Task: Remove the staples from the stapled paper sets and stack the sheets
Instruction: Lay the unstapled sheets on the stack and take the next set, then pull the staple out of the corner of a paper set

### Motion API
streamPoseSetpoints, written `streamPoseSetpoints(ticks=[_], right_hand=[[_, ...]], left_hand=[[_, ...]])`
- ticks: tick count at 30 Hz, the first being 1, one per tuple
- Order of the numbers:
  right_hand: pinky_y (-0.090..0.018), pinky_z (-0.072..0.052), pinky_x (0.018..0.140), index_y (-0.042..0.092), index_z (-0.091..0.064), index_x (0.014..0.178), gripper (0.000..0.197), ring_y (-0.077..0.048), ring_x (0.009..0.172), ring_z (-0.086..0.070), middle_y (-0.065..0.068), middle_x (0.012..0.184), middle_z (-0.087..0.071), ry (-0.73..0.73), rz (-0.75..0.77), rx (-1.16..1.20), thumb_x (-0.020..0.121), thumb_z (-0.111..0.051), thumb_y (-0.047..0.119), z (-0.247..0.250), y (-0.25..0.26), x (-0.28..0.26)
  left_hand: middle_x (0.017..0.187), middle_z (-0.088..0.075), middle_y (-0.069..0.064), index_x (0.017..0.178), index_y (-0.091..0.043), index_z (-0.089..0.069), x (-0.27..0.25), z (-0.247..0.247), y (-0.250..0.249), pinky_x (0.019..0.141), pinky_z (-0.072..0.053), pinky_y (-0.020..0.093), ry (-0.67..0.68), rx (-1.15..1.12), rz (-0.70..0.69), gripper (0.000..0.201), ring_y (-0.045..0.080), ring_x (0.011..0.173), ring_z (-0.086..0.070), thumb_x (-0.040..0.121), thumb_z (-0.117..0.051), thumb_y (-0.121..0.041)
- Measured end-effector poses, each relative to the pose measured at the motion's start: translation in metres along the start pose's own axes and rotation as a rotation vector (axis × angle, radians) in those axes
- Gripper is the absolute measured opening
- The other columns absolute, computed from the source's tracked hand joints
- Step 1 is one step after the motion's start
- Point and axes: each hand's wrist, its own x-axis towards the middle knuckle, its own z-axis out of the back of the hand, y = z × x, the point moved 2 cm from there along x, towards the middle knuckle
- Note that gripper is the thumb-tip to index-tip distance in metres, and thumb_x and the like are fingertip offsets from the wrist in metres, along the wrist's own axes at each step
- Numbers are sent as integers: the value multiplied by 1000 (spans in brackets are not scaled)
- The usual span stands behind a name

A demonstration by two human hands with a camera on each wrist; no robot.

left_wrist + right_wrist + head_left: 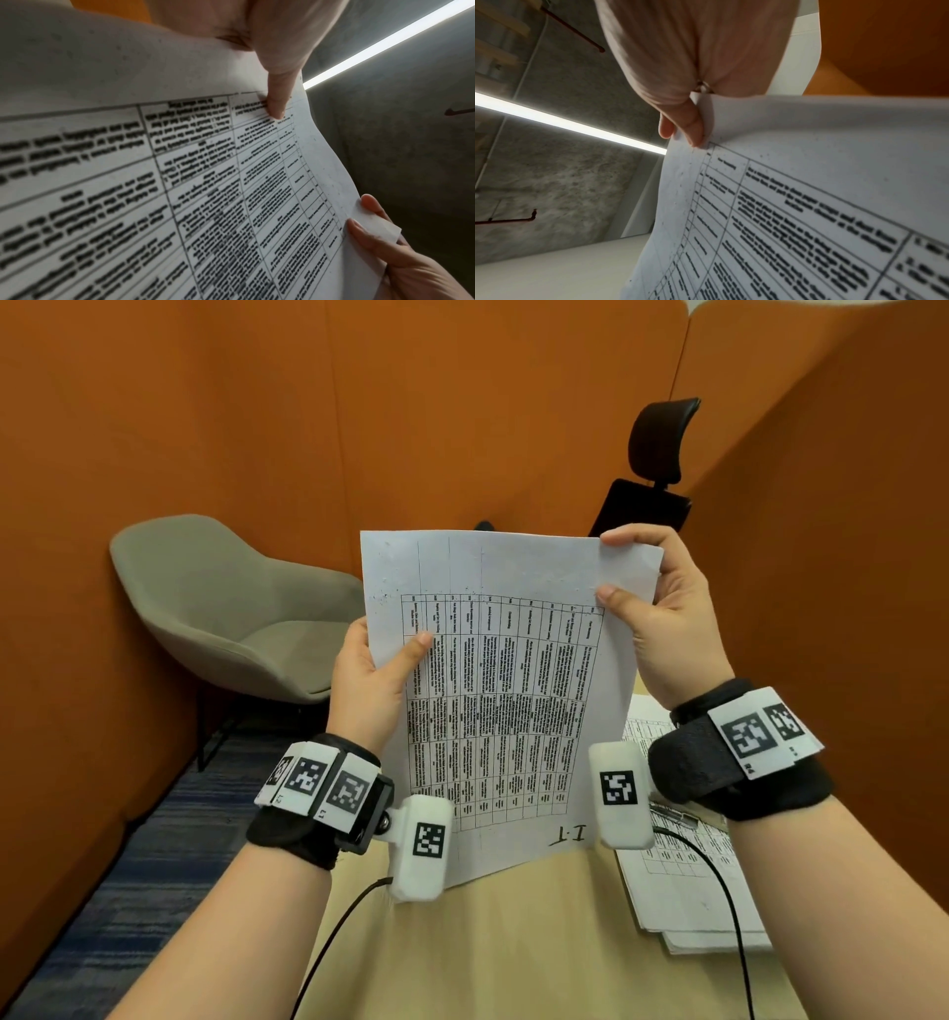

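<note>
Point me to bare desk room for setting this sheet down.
Bare wood on the desk lies between the left wrist cable and the paper stack at right, below the held sheet. Right side is crowded: the stack and the right cable across it. Both hands, left hand, right hand, pinch the sheet.

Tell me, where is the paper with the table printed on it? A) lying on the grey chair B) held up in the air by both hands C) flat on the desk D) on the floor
B: the paper is up off the desk, with the left hand gripping its left edge and the right hand pinching its top right corner.
</note>
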Motion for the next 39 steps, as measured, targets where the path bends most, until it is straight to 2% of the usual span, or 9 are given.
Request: streamPoseSetpoints(ticks=[5,9,16,20,23,26,29,33,39], right_hand=[[-21,-54,66,21,-51,94,40,1,79,-62,4,98,-53,-2,7,1,85,-47,-18,2,5,2],[-23,-55,66,20,-52,97,40,-3,79,-64,3,97,-56,9,-12,41,84,-48,-18,2,9,4],[-27,-56,62,22,-48,112,43,-15,75,-68,-11,95,-65,-39,-243,22,87,-50,-13,16,-6,9],[-35,-53,77,15,-46,126,42,-22,84,-62,-17,107,-63,-36,-526,-375,88,-56,0,48,-48,-2],[-38,-42,96,8,-51,128,44,-28,113,-54,-15,128,-55,241,-813,-941,86,-63,12,76,-86,-20],[-36,-46,95,6,-58,119,42,-26,110,-57,-10,122,-60,536,-935,-1342,84,-64,29,87,-111,-45],[-30,-49,80,4,-62,106,32,-24,91,-60,-8,99,-64,606,-975,-1416,84,-62,27,84,-120,-57],[-29,-46,83,3,-56,110,28,-26,102,-60,-11,111,-63,628,-945,-1521,87,-60,19,81,-127,-58],[-28,-49,80,3,-56,106,28,-22,91,-60,-9,104,-64,580,-966,-1470,82,-66,14,94,-137,-58]], left_hand=[[112,-67,6,115,-7,-58,-1,3,-4,91,-51,33,30,18,37,31,18,104,-64,85,-63,-13],[94,-70,-5,95,-15,-66,0,5,-8,80,-55,23,50,-6,45,13,11,91,-68,86,-60,-7],[91,-68,-7,104,-8,-64,-4,8,6,66,-53,12,37,56,103,17,1,80,-67,89,-56,-4],[102,-64,2,117,-3,-58,-12,13,28,67,-52,8,4,131,151,27,2,83,-61,90,-56,-5],[112,-65,6,123,-2,-57,-17,20,43,77,-50,17,-26,227,191,34,12,90,-62,89,-58,-9],[114,-63,14,120,3,-58,-21,25,54,84,-43,24,-51,252,266,33,18,95,-59,90,-58,-9],[109,-64,11,118,2,-59,-24,27,58,83,-43,25,-70,252,297,31,18,93,-59,89,-58,-11],[103,-64,7,116,-1,-61,-26,28,62,83,-44,26,-72,231,319,29,18,91,-62,89,-59,-12],[89,-65,-5,108,-12,-61,-27,27,63,67,-47,13,-52,155,325,19,4,81,-62,90,-57,-11]])
